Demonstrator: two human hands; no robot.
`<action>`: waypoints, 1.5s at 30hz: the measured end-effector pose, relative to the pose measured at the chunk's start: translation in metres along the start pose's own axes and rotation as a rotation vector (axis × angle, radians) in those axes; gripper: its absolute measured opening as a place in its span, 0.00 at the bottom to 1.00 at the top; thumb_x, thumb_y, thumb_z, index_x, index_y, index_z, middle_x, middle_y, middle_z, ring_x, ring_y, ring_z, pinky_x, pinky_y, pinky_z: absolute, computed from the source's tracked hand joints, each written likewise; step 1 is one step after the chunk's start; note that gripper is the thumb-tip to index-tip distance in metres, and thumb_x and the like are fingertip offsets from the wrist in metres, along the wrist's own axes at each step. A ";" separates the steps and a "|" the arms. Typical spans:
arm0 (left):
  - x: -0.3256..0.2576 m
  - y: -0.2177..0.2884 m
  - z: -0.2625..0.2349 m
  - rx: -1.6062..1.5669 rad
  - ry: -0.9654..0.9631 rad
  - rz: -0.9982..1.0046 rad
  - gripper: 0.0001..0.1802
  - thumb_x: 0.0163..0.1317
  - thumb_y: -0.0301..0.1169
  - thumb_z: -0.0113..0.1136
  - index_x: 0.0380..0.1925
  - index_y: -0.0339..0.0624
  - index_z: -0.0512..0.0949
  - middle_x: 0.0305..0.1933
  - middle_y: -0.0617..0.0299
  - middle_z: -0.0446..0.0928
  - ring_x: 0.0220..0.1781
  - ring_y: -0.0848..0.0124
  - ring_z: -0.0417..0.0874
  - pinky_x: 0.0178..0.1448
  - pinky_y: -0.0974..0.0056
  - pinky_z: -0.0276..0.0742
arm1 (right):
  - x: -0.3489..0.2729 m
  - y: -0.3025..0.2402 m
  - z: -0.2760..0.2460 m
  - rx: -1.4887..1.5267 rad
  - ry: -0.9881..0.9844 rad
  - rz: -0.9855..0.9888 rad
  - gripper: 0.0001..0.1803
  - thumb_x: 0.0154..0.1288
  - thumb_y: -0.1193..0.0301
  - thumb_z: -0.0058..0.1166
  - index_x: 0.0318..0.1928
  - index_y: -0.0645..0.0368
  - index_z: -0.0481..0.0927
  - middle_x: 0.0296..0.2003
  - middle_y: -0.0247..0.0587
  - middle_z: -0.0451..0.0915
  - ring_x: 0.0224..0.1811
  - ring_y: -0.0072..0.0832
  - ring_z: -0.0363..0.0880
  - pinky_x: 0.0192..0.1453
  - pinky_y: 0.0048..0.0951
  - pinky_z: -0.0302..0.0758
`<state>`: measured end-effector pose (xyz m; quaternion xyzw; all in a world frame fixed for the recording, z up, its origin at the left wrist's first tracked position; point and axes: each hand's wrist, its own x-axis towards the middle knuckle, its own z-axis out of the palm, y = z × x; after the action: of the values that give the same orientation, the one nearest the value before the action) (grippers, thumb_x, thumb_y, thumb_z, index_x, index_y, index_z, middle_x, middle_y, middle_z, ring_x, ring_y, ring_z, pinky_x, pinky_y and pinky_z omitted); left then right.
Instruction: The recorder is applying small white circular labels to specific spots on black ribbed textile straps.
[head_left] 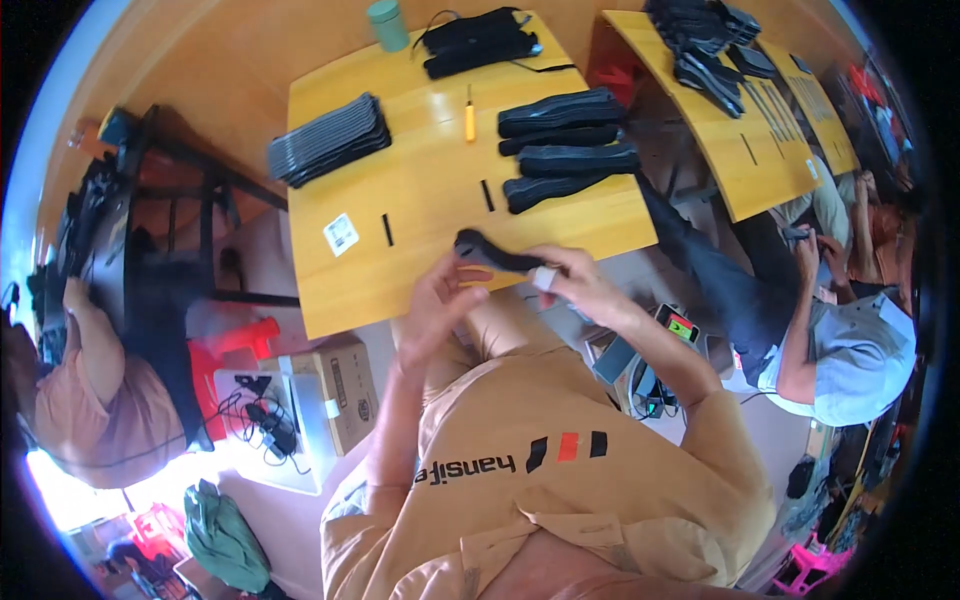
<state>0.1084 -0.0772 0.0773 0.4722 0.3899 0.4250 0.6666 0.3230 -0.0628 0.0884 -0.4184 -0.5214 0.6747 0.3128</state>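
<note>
A curved black strip (500, 254), possibly a strap or handle piece, is held just off the near edge of the yellow table (420, 215). My right hand (585, 288) is closed round its right end, where a small white piece (544, 278) shows at the fingers. Close to the strip's rounded left end is my left hand (440, 305), its thumb and fingers apart. Whether those fingertips touch the strip is hard to tell.
On the table lie stacked grey-black strips (330, 140), black bundles (570, 160), a yellow-handled screwdriver (470, 122) and a white label (341, 235). A green cup (388, 25) stands at the back. Co-workers sit left and right; a cardboard box (345, 395) is at lower left.
</note>
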 end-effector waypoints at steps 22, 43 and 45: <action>-0.062 -0.027 -0.015 -0.301 0.289 0.069 0.17 0.66 0.35 0.45 0.48 0.34 0.68 0.49 0.48 0.73 0.50 0.65 0.74 0.56 0.62 0.67 | 0.022 0.015 0.090 0.272 -0.348 0.268 0.21 0.67 0.55 0.41 0.45 0.60 0.75 0.17 0.31 0.70 0.10 0.14 0.62 0.13 0.14 0.57; -0.038 -0.012 -0.044 -0.485 0.457 0.057 0.14 0.67 0.36 0.43 0.43 0.35 0.66 0.41 0.48 0.75 0.43 0.60 0.79 0.48 0.57 0.76 | 0.096 0.039 -0.175 -0.562 1.277 -0.335 0.21 0.65 0.63 0.42 0.54 0.62 0.68 0.50 0.49 0.65 0.54 0.40 0.64 0.59 0.33 0.60; -0.001 -0.008 -0.023 -0.366 0.409 -0.113 0.15 0.67 0.38 0.44 0.43 0.36 0.67 0.46 0.53 0.74 0.49 0.63 0.76 0.51 0.58 0.73 | 0.097 0.032 -0.193 -0.137 1.108 -0.156 0.26 0.67 0.51 0.35 0.57 0.52 0.68 0.58 0.42 0.62 0.61 0.33 0.59 0.63 0.34 0.56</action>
<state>0.0885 -0.0726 0.0638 0.2258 0.4587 0.5372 0.6708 0.4516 0.0974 0.0141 -0.6898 -0.3511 0.2937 0.5609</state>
